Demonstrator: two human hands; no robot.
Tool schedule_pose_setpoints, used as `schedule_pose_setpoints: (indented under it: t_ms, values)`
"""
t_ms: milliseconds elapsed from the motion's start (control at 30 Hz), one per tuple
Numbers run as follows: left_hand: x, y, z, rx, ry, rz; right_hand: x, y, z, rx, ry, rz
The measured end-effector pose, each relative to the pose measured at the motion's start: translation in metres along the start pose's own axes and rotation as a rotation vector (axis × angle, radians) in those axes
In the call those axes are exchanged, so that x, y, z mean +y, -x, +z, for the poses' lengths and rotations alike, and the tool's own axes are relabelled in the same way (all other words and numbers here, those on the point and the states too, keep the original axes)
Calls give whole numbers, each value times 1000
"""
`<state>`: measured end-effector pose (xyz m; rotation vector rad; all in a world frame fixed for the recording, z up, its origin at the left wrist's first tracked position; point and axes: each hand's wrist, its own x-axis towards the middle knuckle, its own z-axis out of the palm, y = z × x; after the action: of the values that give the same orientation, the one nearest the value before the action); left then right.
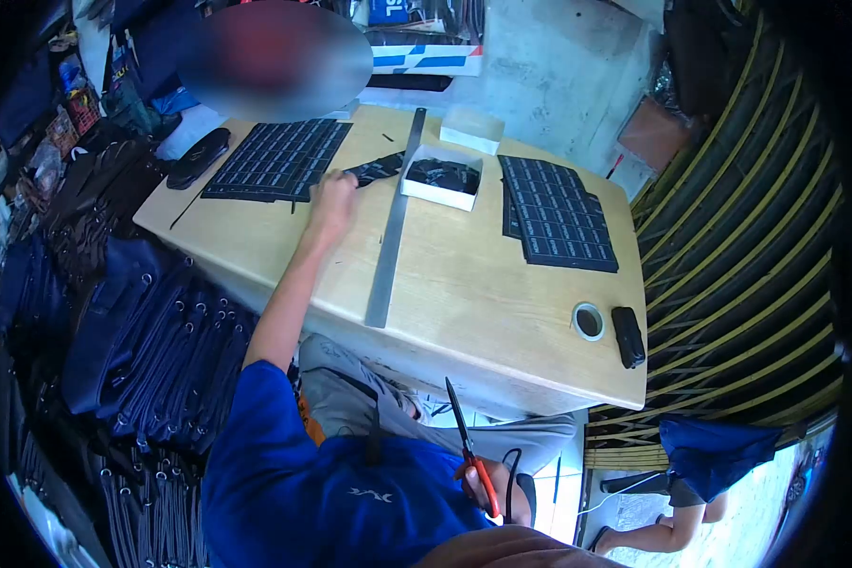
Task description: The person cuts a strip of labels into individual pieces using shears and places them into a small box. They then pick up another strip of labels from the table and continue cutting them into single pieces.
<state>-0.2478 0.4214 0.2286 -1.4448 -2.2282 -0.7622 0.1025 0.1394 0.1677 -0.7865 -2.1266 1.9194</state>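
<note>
My left hand (334, 201) reaches over the table with its fingers closed on the end of a black printed strip (379, 168). That strip runs toward a white box (442, 197) holding black pieces. To the left of the hand lie black printed sheets (279, 159). Down by my lap, my right hand (478, 485) is wrapped round the orange handles of scissors (464, 435), whose blades point up and away from me. A long metal ruler (388, 256) lies across the table between my left hand and the box.
More printed sheets (560, 216) lie on the right of the table (483, 312), with a tape roll (588, 322) and a black case (627, 337) near its corner. An open white lid (471, 130) sits behind the box. Dark bags (151, 331) hang at left. A person's legs (667, 535) show lower right.
</note>
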Motion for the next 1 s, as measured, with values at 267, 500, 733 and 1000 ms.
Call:
schedule_pose_setpoints:
  t_ms: [267, 500, 733, 1000]
  values:
    - [3, 7, -23, 116, 11, -117, 8, 4, -60, -25, -5, 12]
    - [5, 17, -37, 211, 388, -49, 16, 25, -226, -68, -12, 30]
    - [-5, 21, -48, 242, 420, 27, 16, 15, -221, -105, 50, -7]
    - [-3, 37, -67, -11, 882, -320, 23, 12, -213, -101, 93, 106]
